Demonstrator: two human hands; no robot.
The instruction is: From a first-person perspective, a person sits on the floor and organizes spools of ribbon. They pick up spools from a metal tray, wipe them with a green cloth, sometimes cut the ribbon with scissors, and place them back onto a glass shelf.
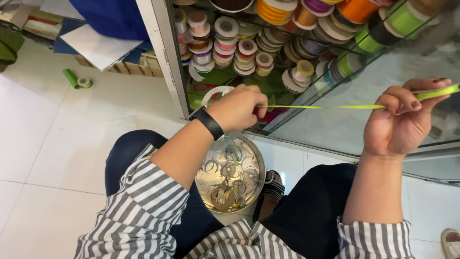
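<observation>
A thin lime-green ribbon (330,106) runs taut between my two hands in front of a glass display case (364,120). My left hand (238,108), with a black watch on the wrist, is shut around a white ring-shaped spool (214,92) and the ribbon's near end. My right hand (401,120) pinches the ribbon farther right, and its free end sticks out past my fingers. Both forearms come out of striped sleeves.
The case holds several ribbon spools (239,45) in many colours. A round metal bin (231,175) of empty clear rings stands on the white tile floor between my knees. A green roll (72,78) lies on the floor at the left, by cardboard and papers.
</observation>
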